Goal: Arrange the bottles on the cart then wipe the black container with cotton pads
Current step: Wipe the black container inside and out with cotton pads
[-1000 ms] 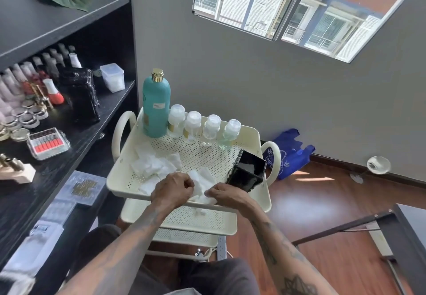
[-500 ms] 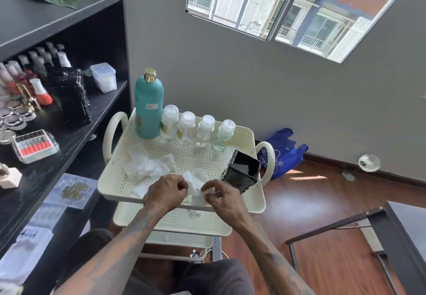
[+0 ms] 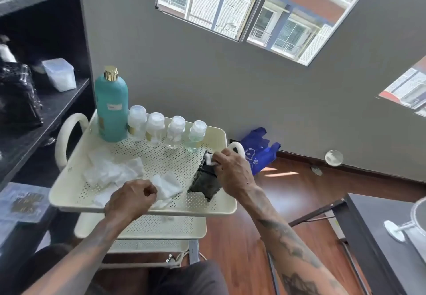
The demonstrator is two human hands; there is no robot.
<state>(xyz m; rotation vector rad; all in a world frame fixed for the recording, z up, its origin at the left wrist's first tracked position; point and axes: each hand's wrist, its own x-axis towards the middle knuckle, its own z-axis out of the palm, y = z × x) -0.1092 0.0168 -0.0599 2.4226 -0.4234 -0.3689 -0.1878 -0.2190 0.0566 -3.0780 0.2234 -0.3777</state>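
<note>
Roughly at the wiping stage, by my read. Black container [image 3: 205,180] sits on the cart's top tray [image 3: 69,193], near the right front corner, tilted over toward the right handle [image 3: 237,148]. Looks glossy dark, boxy, with a darker upper edge; motion blur hides finer detail, can't tell if any dirt remains.

Right hand [image 3: 232,174] rests on the container's upper right side, fingers curled and pinching a white cotton pad [image 3: 210,159] against its top edge. Left hand [image 3: 131,199] is near the tray's front rim, fingers curled onto a loose pad [image 3: 167,185]; whether it really grips it I can't tell for sure.

Bottles look done: teal bottle [image 3: 111,108] upright at the back left, four small clear bottles [image 3: 166,131] in a row just beside it along the back rim. More pads [image 3: 110,171] are scattered across the left half of the tray.

Left to do, as I judge it: wipe the rest of the container.
</note>
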